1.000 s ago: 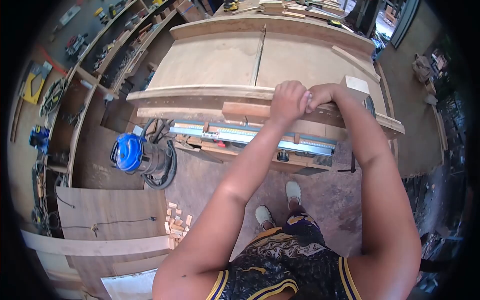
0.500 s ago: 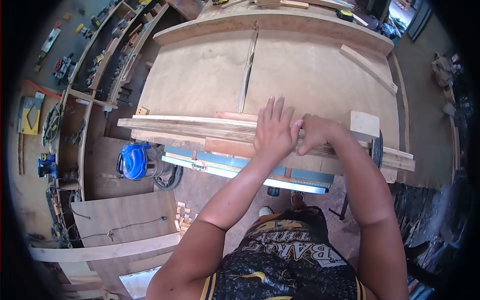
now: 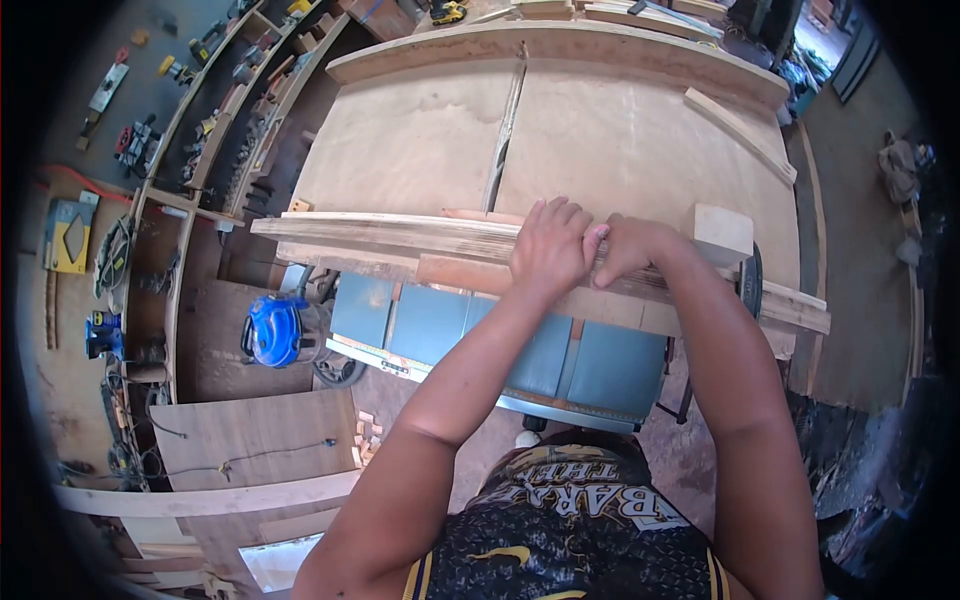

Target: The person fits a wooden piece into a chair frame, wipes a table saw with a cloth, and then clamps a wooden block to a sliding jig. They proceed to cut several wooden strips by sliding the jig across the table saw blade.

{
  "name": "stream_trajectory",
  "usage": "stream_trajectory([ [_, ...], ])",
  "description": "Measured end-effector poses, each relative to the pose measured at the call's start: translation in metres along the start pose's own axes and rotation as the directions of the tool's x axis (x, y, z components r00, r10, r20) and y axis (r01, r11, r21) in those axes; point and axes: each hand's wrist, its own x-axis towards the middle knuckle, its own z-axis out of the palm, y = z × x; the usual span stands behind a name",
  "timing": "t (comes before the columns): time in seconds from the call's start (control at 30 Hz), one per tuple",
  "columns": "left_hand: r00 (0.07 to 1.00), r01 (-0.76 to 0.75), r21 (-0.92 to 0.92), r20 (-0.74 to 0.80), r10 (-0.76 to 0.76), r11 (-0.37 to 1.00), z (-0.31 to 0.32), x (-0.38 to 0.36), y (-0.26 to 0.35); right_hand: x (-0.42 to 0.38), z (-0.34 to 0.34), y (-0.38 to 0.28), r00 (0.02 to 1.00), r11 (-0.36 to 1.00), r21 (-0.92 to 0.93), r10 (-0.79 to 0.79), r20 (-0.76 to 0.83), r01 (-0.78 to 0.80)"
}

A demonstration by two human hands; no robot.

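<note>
In the head view, my left hand (image 3: 548, 248) lies over the long, layered wooden fence (image 3: 390, 235) at the near edge of a plywood sled (image 3: 400, 140), its fingers curled over the top. Beside it, my right hand (image 3: 635, 250) also grips the fence, fingers bent and largely hidden. The two thumbs are close together. A dark slot (image 3: 508, 125) runs through the sled towards its far fence (image 3: 560, 45). Right of my hands, a pale wooden block (image 3: 724, 233) sits by the fence, next to a black clamp (image 3: 750, 290).
The blue-grey saw table (image 3: 430, 318) shows below the sled, with a measuring rail along it. A narrow wood strip (image 3: 740, 135) lies on the sled's right side. A blue shop vacuum (image 3: 274, 330) stands at left, near tool shelves (image 3: 215, 140). Small offcuts (image 3: 367, 440) lie on the floor.
The sled has slid forward, away from my body, so more of the blue-grey table shows. My left fingers have gone from stretched out to curled over the fence. My right hand stays on it.
</note>
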Motion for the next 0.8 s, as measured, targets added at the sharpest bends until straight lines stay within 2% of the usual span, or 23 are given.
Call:
stream_trajectory([
  [0.07,0.999,-0.028,0.004,-0.031,0.028,1.0,0.002,0.002,0.0,0.001,0.0,0.004,1.0,1.0,-0.011,0.0,0.02,0.0],
  [0.13,1.0,0.002,-0.014,0.027,-0.001,1.0,-0.005,0.004,0.001,0.011,0.009,0.014,0.995,0.998,-0.002,-0.069,-0.076,0.069],
  [0.27,1.0,0.013,-0.035,0.017,-0.012,0.999,-0.007,0.003,0.003,0.013,0.014,0.014,0.993,0.999,-0.019,-0.037,-0.11,0.035],
  [0.37,0.997,0.073,-0.045,0.035,-0.071,0.996,-0.008,0.004,0.005,0.015,0.01,0.014,0.996,0.999,-0.027,-0.027,-0.083,0.025],
  [0.43,0.991,0.127,-0.084,0.055,-0.123,0.988,-0.01,0.007,0.007,0.014,0.005,0.011,1.0,1.0,-0.006,-0.02,-0.002,0.02],
  [0.67,0.982,0.177,-0.117,0.094,-0.167,0.977,-0.005,0.006,0.006,0.024,0.005,0.019,0.998,0.998,0.007,-0.057,0.022,0.057],
  [0.8,0.954,0.277,-0.072,0.137,-0.265,0.958,-0.012,-0.001,0.011,0.029,0.01,0.018,0.995,0.996,-0.029,-0.085,0.053,0.087],
])
